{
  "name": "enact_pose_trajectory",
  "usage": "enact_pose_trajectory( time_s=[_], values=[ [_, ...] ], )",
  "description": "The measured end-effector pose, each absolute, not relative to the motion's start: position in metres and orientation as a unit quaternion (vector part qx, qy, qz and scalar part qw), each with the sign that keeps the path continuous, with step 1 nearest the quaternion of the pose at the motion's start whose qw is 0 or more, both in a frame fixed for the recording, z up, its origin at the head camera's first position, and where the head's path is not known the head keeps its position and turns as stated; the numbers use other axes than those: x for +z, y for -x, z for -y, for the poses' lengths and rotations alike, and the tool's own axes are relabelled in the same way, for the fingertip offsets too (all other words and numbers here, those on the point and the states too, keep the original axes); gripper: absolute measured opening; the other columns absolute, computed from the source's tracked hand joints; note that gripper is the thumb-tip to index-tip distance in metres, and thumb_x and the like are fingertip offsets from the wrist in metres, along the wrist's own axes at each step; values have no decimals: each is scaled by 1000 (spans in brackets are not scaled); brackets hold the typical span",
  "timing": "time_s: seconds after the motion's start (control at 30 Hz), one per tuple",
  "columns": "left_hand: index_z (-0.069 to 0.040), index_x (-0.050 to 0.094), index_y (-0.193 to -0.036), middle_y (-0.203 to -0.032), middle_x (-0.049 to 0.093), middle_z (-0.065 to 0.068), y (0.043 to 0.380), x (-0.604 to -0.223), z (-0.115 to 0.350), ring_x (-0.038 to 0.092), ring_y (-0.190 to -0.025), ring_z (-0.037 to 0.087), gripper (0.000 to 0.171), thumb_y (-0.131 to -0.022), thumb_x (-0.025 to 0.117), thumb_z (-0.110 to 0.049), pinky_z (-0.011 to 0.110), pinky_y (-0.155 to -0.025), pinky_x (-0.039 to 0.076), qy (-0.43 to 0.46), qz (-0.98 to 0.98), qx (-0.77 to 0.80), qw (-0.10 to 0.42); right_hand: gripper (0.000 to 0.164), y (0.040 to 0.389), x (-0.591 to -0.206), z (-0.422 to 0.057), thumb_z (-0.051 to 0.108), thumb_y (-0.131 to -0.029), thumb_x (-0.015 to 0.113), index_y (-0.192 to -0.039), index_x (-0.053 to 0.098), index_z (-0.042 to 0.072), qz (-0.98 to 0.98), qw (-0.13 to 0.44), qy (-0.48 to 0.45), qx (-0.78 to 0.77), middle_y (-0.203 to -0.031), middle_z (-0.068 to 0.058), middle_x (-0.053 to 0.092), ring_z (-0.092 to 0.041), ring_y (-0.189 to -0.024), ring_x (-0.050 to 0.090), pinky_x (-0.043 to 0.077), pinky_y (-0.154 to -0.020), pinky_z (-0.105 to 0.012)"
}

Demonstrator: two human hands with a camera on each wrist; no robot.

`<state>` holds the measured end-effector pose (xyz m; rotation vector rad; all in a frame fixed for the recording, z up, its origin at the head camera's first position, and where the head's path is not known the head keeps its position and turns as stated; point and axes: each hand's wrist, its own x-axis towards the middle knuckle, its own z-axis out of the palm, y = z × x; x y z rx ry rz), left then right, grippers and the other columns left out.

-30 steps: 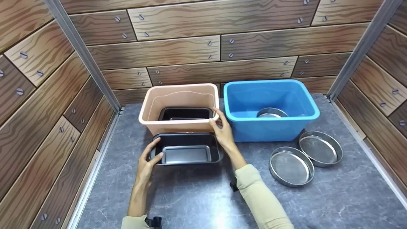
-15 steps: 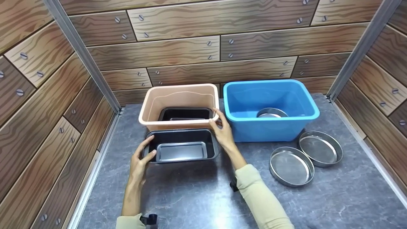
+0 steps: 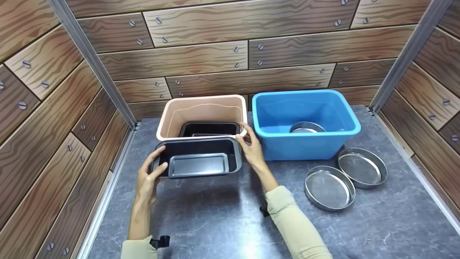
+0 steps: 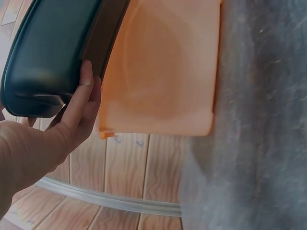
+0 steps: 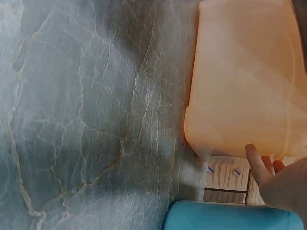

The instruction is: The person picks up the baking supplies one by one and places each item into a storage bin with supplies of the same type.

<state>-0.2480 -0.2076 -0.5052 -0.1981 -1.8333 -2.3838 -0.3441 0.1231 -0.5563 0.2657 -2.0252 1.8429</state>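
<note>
Near the front of a peach plastic bin [image 3: 205, 108], a black loaf pan [image 3: 199, 164] is held off the table, its inside tilted toward me. My left hand [image 3: 146, 181] grips the pan's left end, thumb over the near rim. In the left wrist view, fingers [image 4: 81, 103] press the dark outer wall of the pan. At the bin's front right corner, my right hand [image 3: 253, 151] holds the rim between thumb and fingers. A second black loaf pan [image 3: 212, 126] lies inside the bin, partly hidden by its front wall.
A blue bin [image 3: 298, 148] stands right of the peach one, with a round metal cake tin [image 3: 307, 127] in it. Two more round tins, a nearer one [image 3: 329, 189] and a farther one [image 3: 362, 169], sit at right. Wood-patterned walls [image 3: 212, 61] enclose the table.
My left hand has raised the loaf pan and carried it left and toward the peach bin, so it now overlaps the bin's front. My right hand has stayed at the bin's corner.
</note>
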Motion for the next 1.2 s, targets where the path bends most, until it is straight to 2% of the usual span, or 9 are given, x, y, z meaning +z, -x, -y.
enact_pose_trajectory(
  time_s=[0.1,0.3,0.53,0.7,0.9,1.0,1.2],
  values=[
    [-1,52,-150,-151,48,14,250,-498,210,62,-109,31,54,-97,60,3,37,-75,63,65,605,-790,70,51,344,-556,-123,7,-100,67,-148,52,-1,722,201,-95,655,-153,-20,52,-41,-125,58,47,-106,-54],
    [-1,54,-149,-148,49,14,257,-483,211,62,-110,31,52,-97,60,4,38,-76,63,65,602,-791,87,50,345,-556,-122,4,-100,66,-147,50,-5,718,211,-100,656,-153,-26,50,-50,-128,53,44,-106,-64],
    [-4,56,-147,-147,49,14,268,-470,208,61,-111,30,51,-97,62,3,36,-77,63,64,605,-788,95,49,345,-555,-123,9,-102,65,-149,52,2,730,195,-90,649,-154,-20,50,-43,-129,55,44,-109,-60],
    [-6,57,-148,-148,48,15,276,-463,205,63,-106,29,52,-97,63,3,36,-75,63,61,602,-790,101,49,346,-557,-123,6,-102,63,-149,51,0,723,198,-104,654,-153,-21,52,-47,-127,54,42,-108,-63],
    [-10,56,-149,-148,48,10,286,-457,200,64,-102,26,54,-97,65,0,33,-75,63,38,610,-785,104,52,342,-557,-123,9,-101,66,-151,51,4,721,182,-91,662,-155,-18,51,-40,-129,56,46,-108,-53],
    [-10,54,-150,-149,47,11,292,-455,198,64,-103,27,55,-97,65,0,33,-76,63,37,609,-785,102,52,340,-556,-123,13,-102,67,-151,51,6,723,176,-82,663,-154,-16,52,-37,-124,60,48,-106,-48],
    [-11,53,-152,-151,48,10,303,-450,195,60,-115,36,56,-98,67,-3,36,-81,62,41,625,-773,100,51,342,-555,-122,15,-102,67,-150,53,8,726,182,-77,658,-154,-14,52,-37,-123,60,47,-106,-52]
  ],
)
